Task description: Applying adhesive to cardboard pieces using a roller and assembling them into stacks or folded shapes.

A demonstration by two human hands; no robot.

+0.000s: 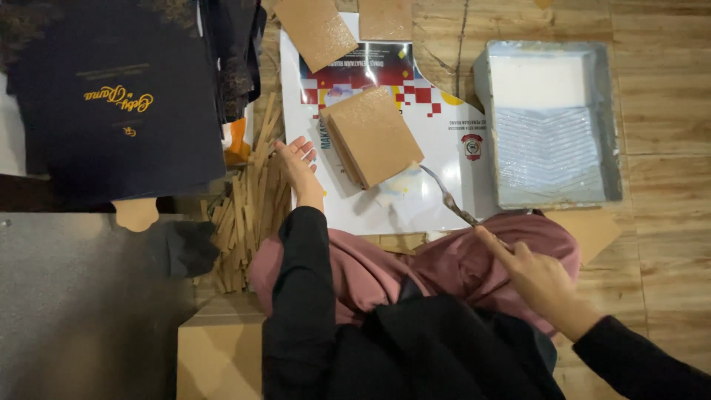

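Observation:
My left hand point(300, 167) reaches forward with fingers spread, resting at the edge of a pile of thin cardboard strips point(248, 215), just left of a stack of square brown boards point(372, 137). The stack lies on a white printed sheet point(444, 159). My right hand point(537, 274) is closed on the handle of a metal fork point(449, 198), whose tines point at a pale wet patch on the sheet in front of the stack. Both arms wear black sleeves above pink-covered knees.
A grey tray point(552, 122) holding white liquid sits at the right on the wooden floor. More brown boards point(317, 30) lie at the top. Dark navy printed covers point(118, 96) are stacked at left. A grey panel point(74, 296) and a cardboard box point(218, 355) are at lower left.

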